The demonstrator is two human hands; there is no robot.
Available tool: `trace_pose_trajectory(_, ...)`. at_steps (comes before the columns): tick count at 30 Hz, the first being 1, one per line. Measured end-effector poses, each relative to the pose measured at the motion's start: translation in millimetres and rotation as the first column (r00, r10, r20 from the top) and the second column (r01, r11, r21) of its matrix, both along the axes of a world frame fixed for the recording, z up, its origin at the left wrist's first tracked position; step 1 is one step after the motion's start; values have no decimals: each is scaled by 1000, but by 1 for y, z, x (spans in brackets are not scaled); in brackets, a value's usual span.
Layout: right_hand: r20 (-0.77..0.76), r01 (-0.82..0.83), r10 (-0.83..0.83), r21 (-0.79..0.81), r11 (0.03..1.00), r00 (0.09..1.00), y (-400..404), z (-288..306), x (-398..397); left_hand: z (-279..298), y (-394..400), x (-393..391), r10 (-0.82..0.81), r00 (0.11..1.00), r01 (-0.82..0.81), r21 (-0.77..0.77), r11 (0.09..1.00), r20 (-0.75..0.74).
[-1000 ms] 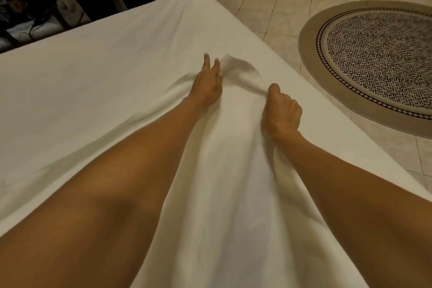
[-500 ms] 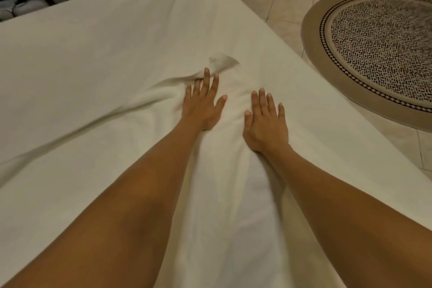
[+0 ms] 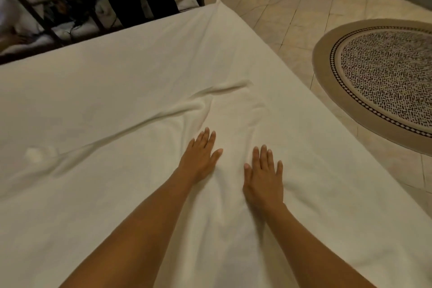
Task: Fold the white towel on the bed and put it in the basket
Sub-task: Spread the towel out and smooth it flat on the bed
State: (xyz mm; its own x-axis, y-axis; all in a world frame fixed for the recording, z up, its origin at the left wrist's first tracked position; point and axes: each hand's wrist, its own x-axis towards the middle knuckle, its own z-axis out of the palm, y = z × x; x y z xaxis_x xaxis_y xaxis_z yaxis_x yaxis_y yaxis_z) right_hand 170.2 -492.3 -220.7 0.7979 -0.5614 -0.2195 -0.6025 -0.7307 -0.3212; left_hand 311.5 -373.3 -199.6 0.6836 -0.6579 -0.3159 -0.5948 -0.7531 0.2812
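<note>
The white towel [image 3: 231,121] lies stretched out on the white bed [image 3: 117,82], its far corner reaching toward the bed's right edge and a long crease running off to the left. My left hand [image 3: 201,156] rests flat on the towel with fingers spread. My right hand [image 3: 264,177] lies flat beside it, palm down, a short gap between the two. Neither hand grips any cloth. No basket is in view.
The bed's right edge [image 3: 327,147] drops to a tiled floor with a round patterned rug [image 3: 383,82]. A dark metal bed frame [image 3: 46,21] with clutter behind it stands past the bed's far edge. A small lump [image 3: 37,154] shows in the sheet at left.
Both hands released the towel's far corner, flattened out, and slid back toward me along the cloth. The far corner now lies down on the bed.
</note>
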Motion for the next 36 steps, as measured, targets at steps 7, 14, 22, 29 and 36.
trace_pose_trajectory(7,-68,-78,84,82,994,994,58,25,-41,25,87,-53,33,998,-39,124,992,55)
trace_pose_trajectory(14,-144,-213,235,154,965,961,137,36,-102,28,212,-127,166,986,-157,280,947,-8)
trace_pose_trajectory(22,-92,-255,270,150,955,958,237,33,-138,16,326,-194,337,941,-324,192,927,-39)
trace_pose_trajectory(29,-125,-296,306,92,951,944,341,32,-161,19,428,-228,286,957,-271,204,941,-47)
trace_pose_trajectory(36,-155,-313,332,133,940,931,462,38,-184,29,538,-256,84,994,-98,242,965,66)
